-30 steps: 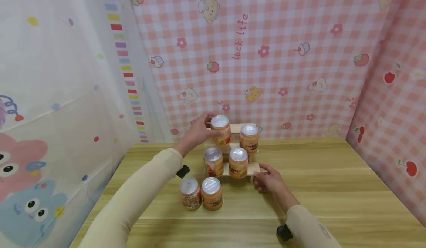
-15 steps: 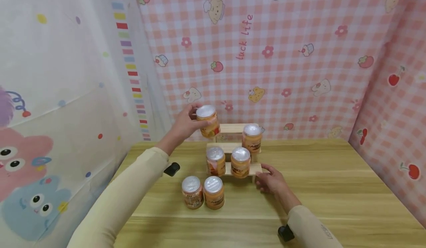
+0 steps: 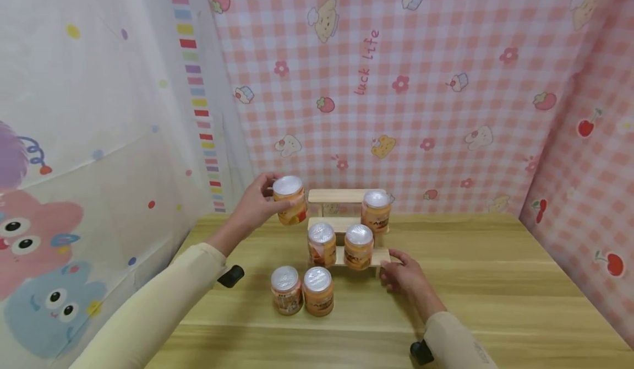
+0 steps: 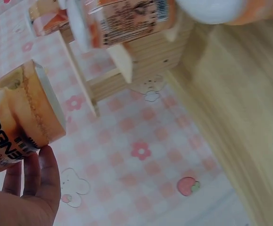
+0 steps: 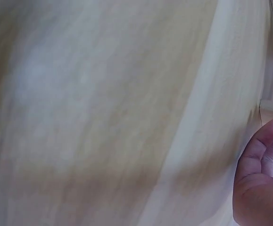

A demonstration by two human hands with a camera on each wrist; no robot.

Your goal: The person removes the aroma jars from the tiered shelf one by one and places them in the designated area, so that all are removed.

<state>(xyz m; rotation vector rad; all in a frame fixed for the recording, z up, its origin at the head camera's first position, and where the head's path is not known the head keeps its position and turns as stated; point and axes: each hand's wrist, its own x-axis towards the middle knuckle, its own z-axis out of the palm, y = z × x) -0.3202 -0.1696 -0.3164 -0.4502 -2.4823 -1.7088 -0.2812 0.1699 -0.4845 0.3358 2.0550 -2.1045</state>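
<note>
My left hand (image 3: 255,206) grips an orange-labelled can (image 3: 290,206) with a silver lid, held in the air left of a stepped wooden rack (image 3: 344,195). In the left wrist view the fingers (image 4: 44,181) wrap the can, whose dark lettering shows. My right hand (image 3: 408,274) holds the right end of the rack's lowest step, thumb and fingers at the board's end. One like can (image 3: 376,217) stands on the middle step, at its right. Two more, a left can (image 3: 322,250) and a right can (image 3: 359,251), stand on the lowest step.
On the wooden table (image 3: 485,281), a left can (image 3: 286,296) and a right can (image 3: 318,297) stand side by side in front of the rack. A pink checked cloth (image 3: 426,110) hangs close behind it. White printed cloth (image 3: 114,193) hangs at the left.
My left hand has lifted the can off the rack's left side, carried it left, then lowered it somewhat. The right hand stays at the rack's end. The view has shifted slightly.
</note>
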